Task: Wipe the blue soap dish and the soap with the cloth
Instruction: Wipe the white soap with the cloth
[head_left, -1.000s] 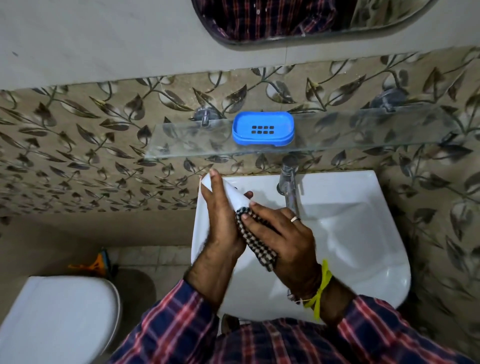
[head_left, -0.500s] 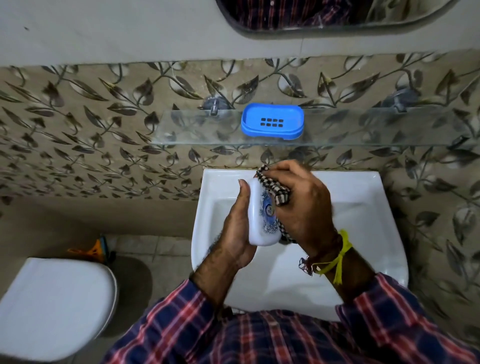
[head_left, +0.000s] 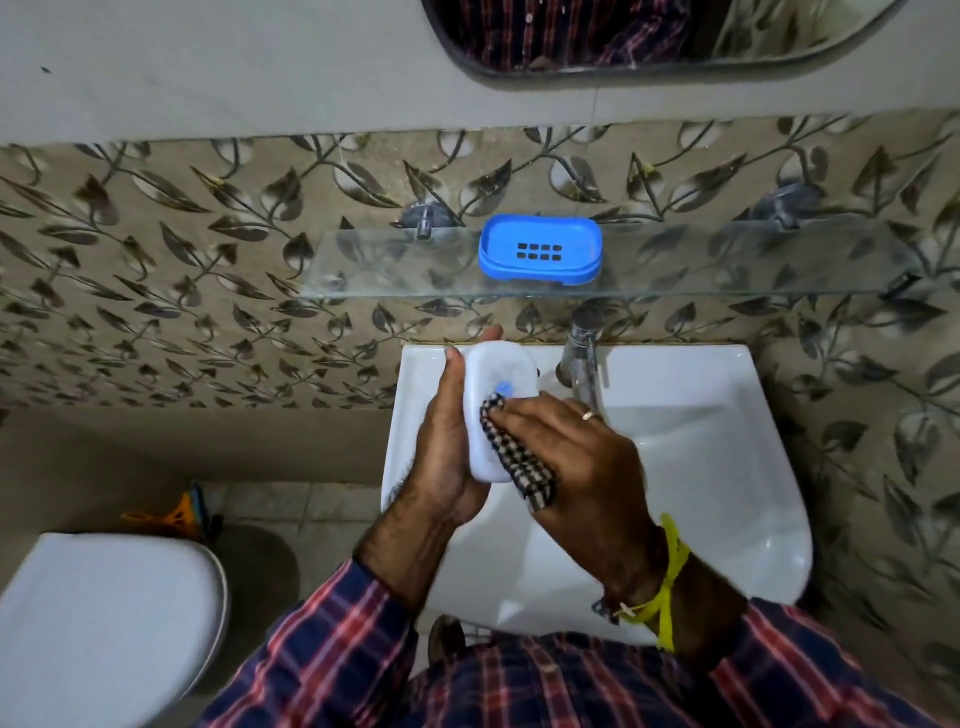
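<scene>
A blue soap dish (head_left: 540, 251) with drain slots stands empty on the glass shelf (head_left: 384, 270) above the basin. Over the basin's left side, my left hand (head_left: 441, 447) holds a white wrapped soap bar (head_left: 496, 384) upright, thumb along its left edge. My right hand (head_left: 582, 457) presses a black-and-white checked cloth (head_left: 519, 457) against the lower right face of the soap. A small blue mark on the soap shows just above the cloth.
A white wash basin (head_left: 701, 467) sits below the shelf with a chrome tap (head_left: 584, 358) at its back. A white toilet lid (head_left: 104, 623) is at lower left, with an orange brush (head_left: 171, 517) behind it. A mirror (head_left: 649, 36) hangs above.
Both hands came down and slightly left over the basin. The soap's face has turned toward me, and the cloth has slid from the soap's top to its lower right part.
</scene>
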